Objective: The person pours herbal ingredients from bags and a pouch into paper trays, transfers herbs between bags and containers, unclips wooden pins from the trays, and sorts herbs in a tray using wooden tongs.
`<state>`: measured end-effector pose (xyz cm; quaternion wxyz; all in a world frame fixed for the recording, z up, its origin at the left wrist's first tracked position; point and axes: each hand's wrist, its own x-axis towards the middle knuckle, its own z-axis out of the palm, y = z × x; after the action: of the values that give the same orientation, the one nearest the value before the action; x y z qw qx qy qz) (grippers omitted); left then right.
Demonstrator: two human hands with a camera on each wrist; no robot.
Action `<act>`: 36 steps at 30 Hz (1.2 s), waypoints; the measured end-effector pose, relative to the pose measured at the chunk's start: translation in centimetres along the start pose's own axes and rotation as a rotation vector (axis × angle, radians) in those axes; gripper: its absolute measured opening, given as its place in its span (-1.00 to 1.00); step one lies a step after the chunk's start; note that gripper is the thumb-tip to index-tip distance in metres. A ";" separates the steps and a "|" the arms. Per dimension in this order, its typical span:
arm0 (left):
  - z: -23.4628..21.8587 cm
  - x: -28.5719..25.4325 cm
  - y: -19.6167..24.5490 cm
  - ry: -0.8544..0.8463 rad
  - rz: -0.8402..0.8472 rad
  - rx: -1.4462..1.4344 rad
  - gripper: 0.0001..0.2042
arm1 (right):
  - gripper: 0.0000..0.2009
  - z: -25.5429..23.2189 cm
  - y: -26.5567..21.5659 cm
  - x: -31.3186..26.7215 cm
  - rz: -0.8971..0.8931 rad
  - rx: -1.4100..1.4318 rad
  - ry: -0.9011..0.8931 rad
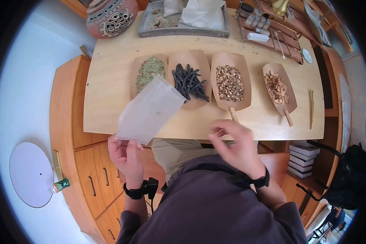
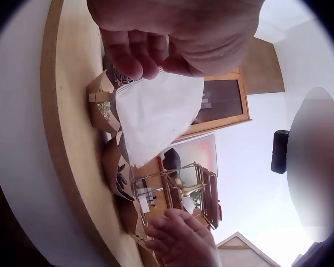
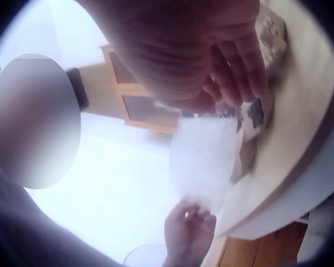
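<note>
Left of centre, the left hand (image 1: pixel 127 156) pinches one end of a thin, translucent white bag (image 1: pixel 150 112) slanting up to the right. Right of centre, the right hand (image 1: pixel 240 147) hovers empty, fingers loosely bent. Above, a brown card tray (image 1: pixel 190 56) holds shrivelled black strips (image 1: pixel 187 79). Lettering on the green can (image 1: pixel 62 185), lower left, is too small to read.

left hand (image 2: pixel 178 36) at top, fingertips pinching white pouch (image 2: pixel 156 108) by its edge | right hand (image 2: pixel 186 239) at bottom, fingers bent, apart from pouch | trays (image 2: pixel 109 167) in row on table (image 2: pixel 72 156), top one bearing clip (image 2: pixel 100 98) and green herbs (image 2: pixel 104 110), next dark pods (image 2: pixel 122 179) | brass vessel (image 2: pixel 187 189) behind pouch | glazed cabinet (image 2: pixel 240 100) beyond
</note>
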<state>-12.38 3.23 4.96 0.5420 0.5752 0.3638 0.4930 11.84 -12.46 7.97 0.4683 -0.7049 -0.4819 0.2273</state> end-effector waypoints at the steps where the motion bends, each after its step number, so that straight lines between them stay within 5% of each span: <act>1: -0.2 0.1 0.0 0.008 0.006 0.004 -0.75 | -0.74 1.4 0.4 0.3 -0.003 -0.001 -0.001; 4: -0.6 -0.2 0.2 0.039 0.012 -0.004 -0.76 | -0.51 3.6 1.1 1.5 0.098 0.127 -0.045; 16: -1.9 -0.4 -0.4 0.059 0.011 -0.001 -0.77 | -0.61 7.1 2.9 4.0 0.162 0.023 0.121; 31: -1.8 -0.1 -1.0 0.017 -0.038 -0.001 -0.82 | -0.55 3.4 4.2 2.4 0.411 0.058 0.317; 36: 0.3 -0.6 -0.5 0.001 -0.041 -0.029 -0.82 | -0.54 1.2 5.2 0.8 0.346 -0.048 0.411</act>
<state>-12.19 2.66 4.34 0.5603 0.5594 0.3686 0.4872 13.70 -11.72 2.92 0.4937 -0.8190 -0.2542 0.1447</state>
